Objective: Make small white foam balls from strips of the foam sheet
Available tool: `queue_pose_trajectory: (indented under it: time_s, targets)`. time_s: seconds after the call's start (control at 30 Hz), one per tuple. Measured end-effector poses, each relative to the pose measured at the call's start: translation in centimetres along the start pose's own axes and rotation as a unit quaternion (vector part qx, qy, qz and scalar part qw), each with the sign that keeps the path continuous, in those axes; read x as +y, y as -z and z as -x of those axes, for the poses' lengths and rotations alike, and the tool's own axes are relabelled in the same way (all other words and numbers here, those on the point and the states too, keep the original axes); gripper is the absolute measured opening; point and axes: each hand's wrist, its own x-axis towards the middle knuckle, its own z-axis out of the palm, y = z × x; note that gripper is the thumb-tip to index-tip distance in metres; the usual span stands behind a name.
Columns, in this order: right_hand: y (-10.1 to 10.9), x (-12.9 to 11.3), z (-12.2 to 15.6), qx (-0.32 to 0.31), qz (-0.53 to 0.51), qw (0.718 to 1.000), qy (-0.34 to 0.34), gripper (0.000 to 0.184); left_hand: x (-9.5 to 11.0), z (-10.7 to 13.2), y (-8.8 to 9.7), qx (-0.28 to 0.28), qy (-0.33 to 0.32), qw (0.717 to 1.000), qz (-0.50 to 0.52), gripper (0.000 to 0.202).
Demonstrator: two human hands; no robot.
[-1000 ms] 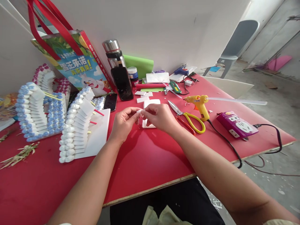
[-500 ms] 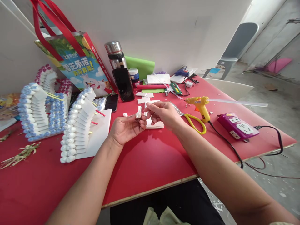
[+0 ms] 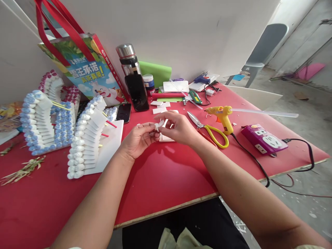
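My left hand [image 3: 138, 139] pinches a small twisted white strip [image 3: 158, 125], thin and soft-looking, between thumb and fingers. From the other side my right hand [image 3: 178, 128] has its thumb and fingertips on the same strip, partly hiding it. Both hands hover over a stack of white sheets [image 3: 165, 138] on the red table. Left of them stands a curved row of white pieces with rolled ends [image 3: 82, 145] on a white board [image 3: 115, 138]. Scissors with yellow handles [image 3: 216, 136] lie open to the right of my right hand.
A yellow glue gun [image 3: 223, 117] and a purple power socket [image 3: 264, 140] sit at the right, with cords running off the table edge. Behind stand a bottle [image 3: 127, 62], a leaning phone [image 3: 136, 92] and a shopping bag [image 3: 88, 74]. Blue-and-white rolled pieces [image 3: 63, 128] stand at left.
The white strip, upright in my left hand before, now lies tilted between both hands. My right hand has shifted slightly left and its fingers have come onto the strip.
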Motion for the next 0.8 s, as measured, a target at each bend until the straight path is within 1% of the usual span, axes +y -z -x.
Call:
queue_pose_trajectory:
  time_s: [0.13,0.23,0.3,0.4,0.47,0.6,0.7,0.8]
  targets:
    - [0.5,-0.2,0.1,-0.018,0.040,0.998,0.043,0.028,0.2,0.0,0.1,0.020,0.020,0.999,-0.016,0.005]
    - [1.0,-0.4,0.0,-0.041,0.070,0.994,0.075,0.015,0.4,0.0,0.3,0.037,0.062,0.997,-0.021,0.009]
    - [1.3,-0.5,0.0,-0.044,0.099,0.988,0.107,0.010,0.5,0.0,0.5,0.029,0.092,0.995,-0.020,0.011]
    - [1.6,-0.5,0.0,-0.055,0.153,0.974,0.157,0.012,0.7,0.0,0.7,0.008,0.130,0.991,-0.015,0.013]
    - [1.7,-0.4,0.1,-0.077,0.170,0.966,0.177,0.014,0.8,0.0,0.8,0.009,0.152,0.988,-0.014,0.014]
    - [1.7,-0.5,0.2,-0.113,0.174,0.961,0.181,0.014,1.0,-0.1,1.0,0.025,0.189,0.982,0.006,0.014]
    - [1.6,-0.7,0.3,-0.118,0.160,0.962,0.185,0.018,1.0,-0.2,1.0,0.002,0.208,0.978,0.027,0.012]
    - [1.5,-0.9,0.3,-0.102,0.128,0.971,0.177,0.020,1.1,-0.1,1.0,-0.028,0.215,0.975,0.044,0.010]
